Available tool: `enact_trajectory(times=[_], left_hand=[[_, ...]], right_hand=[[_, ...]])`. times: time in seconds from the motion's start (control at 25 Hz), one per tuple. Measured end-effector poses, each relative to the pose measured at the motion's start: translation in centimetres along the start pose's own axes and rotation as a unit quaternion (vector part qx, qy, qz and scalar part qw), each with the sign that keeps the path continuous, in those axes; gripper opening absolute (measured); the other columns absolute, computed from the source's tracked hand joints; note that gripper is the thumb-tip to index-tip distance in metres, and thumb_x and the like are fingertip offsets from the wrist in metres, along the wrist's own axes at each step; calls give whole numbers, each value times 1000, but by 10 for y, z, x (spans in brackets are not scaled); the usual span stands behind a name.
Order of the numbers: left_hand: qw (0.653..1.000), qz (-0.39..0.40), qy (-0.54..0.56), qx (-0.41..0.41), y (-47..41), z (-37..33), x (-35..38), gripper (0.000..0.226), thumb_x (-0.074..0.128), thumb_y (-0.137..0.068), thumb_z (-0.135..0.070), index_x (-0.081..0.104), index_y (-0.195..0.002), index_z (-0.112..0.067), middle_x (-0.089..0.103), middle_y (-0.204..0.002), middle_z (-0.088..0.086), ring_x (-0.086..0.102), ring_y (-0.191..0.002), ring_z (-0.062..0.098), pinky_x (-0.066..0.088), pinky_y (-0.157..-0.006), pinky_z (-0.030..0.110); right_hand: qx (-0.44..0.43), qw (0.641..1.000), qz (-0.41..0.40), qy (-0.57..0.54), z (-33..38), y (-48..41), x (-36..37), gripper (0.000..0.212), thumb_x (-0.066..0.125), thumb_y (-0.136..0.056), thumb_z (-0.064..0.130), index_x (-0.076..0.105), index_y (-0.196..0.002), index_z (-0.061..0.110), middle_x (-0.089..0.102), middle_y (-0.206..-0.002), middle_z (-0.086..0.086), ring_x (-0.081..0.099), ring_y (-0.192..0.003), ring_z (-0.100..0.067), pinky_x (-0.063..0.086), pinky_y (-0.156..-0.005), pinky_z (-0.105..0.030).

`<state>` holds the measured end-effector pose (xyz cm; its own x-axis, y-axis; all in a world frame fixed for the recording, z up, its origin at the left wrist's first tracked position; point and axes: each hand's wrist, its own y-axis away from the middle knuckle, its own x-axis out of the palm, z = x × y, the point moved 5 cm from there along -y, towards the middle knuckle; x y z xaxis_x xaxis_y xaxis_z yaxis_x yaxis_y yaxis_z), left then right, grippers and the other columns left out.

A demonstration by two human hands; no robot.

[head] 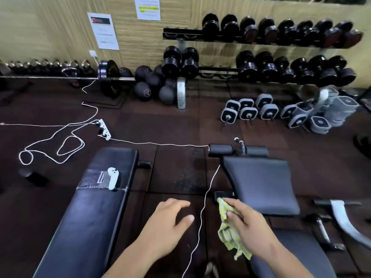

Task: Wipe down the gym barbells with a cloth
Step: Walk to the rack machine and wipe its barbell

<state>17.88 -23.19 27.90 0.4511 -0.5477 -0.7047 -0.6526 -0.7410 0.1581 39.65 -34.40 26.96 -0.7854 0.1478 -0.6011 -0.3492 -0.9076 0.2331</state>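
Crumpled yellow-green checked cloth (230, 229) is gripped by right hand (249, 225) fingers near grey padded bench (261, 181) edge; left hand (170, 219) is held loosely open, empty, over bare dark floor (176, 167) between benches.

Left wall notice (103, 31): dark banner with red logo at top; print blurred, unreadable.
Upper wall notice (148, 8): yellow-highlighted lines; unreadable.
Medicine ball (143, 91): hexagon emblem; no legible lettering.

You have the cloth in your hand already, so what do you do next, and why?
Probably walk forward-left toward the barbell. The right hand grips the yellow-green cloth, the left hand is empty, and the bar lies far across the floor, beyond reach. Mind the white cable.
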Motion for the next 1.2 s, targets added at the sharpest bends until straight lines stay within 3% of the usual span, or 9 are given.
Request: enact_trajectory(times=[0.16,0.28,0.36,0.56,0.68,0.8,1.0,1.12,1.2], left_hand=[[999,-23,3,-47,-89,19,-7,42,48,-92,-56,51,-131,-40,48,-126,-29,40,-120,-4,35,-98,17],[996,-35,15,-79,-162,10,-13,42,49,-93,-53,51,-132,-40,49,-126,-28,40,-119,-3,38,-100,21],[996,-42,16,-83,-208,-3,-23,42,49,-93,-53,50,-133,-39,49,-127,-28,39,-120,-3,38,-102,22],[995,-63,17,-71,-313,-24,-63,42,49,-93,-54,51,-132,-40,50,-126,-28,39,-121,-4,36,-100,20],[995,-77,14,-63,-365,-15,-90,39,51,-93,-52,53,-130,-40,50,-125,-28,39,-120,-5,34,-97,16],[995,-69,19,-65,-422,14,-110,39,50,-91,-53,54,-128,-42,50,-123,-31,42,-119,-4,36,-99,18],[996,-41,34,-71,-531,76,-161,38,51,-90,-55,52,-127,-45,50,-121,-32,43,-119,-4,41,-99,22],[998,-10,20,-61,-592,96,-201,39,50,-90,-56,52,-127,-44,50,-122,-32,41,-120,-7,40,-101,23],[999,6,7,-43,-637,104,-227,40,49,-90,-56,53,-127,-42,51,-123,-30,41,-121,-6,38,-103,22]], right_hand=[[-12,999,34,12,-11,-109,-17,37,56,-102,24,59,-132,45,65,-127,23,60,-119,4,46,-108,-29],[-35,998,59,15,-6,-191,-46,37,54,-103,22,59,-129,49,64,-120,27,58,-109,12,43,-94,-8],[-51,996,72,19,5,-238,-66,38,53,-103,20,59,-127,50,65,-117,28,57,-109,13,39,-89,-3],[-72,996,58,-5,31,-338,-115,41,54,-102,18,57,-119,55,65,-118,29,57,-114,11,38,-93,-3],[-63,997,46,-13,39,-390,-129,37,54,-102,19,61,-124,48,68,-115,28,59,-112,10,42,-94,-9],[-48,998,37,-24,40,-451,-131,37,55,-102,15,63,-126,42,69,-114,29,61,-111,8,43,-97,-13],[3,999,22,-49,58,-568,-112,42,56,-100,8,64,-114,47,70,-110,33,63,-109,7,42,-91,-6],[21,998,21,-54,86,-631,-106,39,55,-101,11,65,-118,45,70,-110,28,64,-108,3,46,-95,-16],[27,997,15,-71,106,-671,-110,40,54,-101,12,65,-119,46,70,-112,29,63,-108,7,44,-92,-11]])
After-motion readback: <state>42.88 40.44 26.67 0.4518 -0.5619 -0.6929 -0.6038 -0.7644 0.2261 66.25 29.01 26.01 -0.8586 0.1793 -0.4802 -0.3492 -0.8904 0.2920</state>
